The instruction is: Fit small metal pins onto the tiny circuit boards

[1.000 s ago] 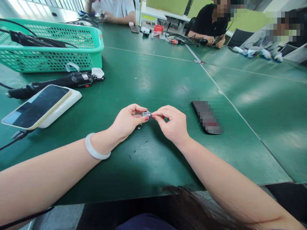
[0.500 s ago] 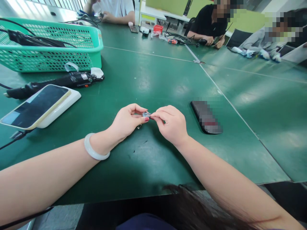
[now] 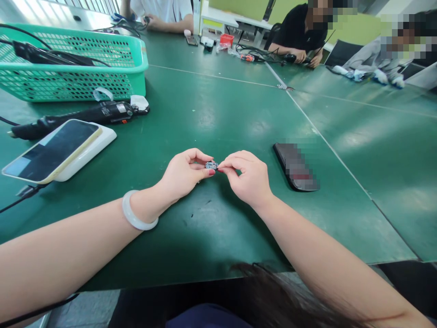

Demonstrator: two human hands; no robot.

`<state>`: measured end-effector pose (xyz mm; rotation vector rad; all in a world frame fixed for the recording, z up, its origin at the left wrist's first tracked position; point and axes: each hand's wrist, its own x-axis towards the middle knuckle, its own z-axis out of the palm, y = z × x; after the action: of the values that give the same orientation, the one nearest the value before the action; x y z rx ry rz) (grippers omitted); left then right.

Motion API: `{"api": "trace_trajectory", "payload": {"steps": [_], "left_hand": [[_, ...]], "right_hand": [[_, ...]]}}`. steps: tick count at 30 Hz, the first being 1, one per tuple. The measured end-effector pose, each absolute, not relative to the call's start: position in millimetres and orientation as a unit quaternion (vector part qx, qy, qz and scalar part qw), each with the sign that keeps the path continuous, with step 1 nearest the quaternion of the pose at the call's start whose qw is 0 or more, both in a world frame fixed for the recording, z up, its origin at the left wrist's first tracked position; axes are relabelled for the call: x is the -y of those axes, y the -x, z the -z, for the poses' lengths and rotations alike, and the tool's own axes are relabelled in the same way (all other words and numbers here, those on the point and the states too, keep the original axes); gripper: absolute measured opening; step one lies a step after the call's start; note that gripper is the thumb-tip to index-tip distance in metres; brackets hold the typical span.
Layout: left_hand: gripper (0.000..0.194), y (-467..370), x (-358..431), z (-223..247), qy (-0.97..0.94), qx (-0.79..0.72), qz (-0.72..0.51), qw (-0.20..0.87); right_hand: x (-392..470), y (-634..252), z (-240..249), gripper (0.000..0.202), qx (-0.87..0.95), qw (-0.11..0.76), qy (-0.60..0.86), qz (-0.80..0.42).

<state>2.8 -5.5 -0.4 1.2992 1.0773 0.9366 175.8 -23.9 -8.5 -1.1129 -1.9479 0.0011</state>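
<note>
Pinching a small, dark-flecked, blue-grey part (image 3: 211, 166) between them — left hand (image 3: 180, 173), right hand (image 3: 251, 176) — each grip narrow.

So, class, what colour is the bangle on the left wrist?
The bangle is white; it shows best in the head view.

Green table (image 3: 205, 114), perforated turquoise basket (image 3: 140, 68), black tool (image 3: 75, 120), white slab (image 3: 90, 149), partly blurred dark object (image 3: 295, 167), red box (image 3: 226, 39)

From my end I count one left hand (image 3: 183, 174) and one right hand (image 3: 250, 177), one small part (image 3: 211, 166), one bracelet (image 3: 131, 216), one green basket (image 3: 139, 59), one red box (image 3: 226, 39), and three people (image 3: 295, 29) beyond one worktop (image 3: 211, 123).
</note>
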Motion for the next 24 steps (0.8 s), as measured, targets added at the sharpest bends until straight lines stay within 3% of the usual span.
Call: {"api": "trace_trajectory", "payload": {"steps": [24], "left_hand": [[0.026,-3.8,4.7,0.3,-0.521,-0.445,-0.414,0.598]], "right_hand": [[25.0,-173.7,11.2,0.017,0.786,0.415,0.454,0.054]]}}
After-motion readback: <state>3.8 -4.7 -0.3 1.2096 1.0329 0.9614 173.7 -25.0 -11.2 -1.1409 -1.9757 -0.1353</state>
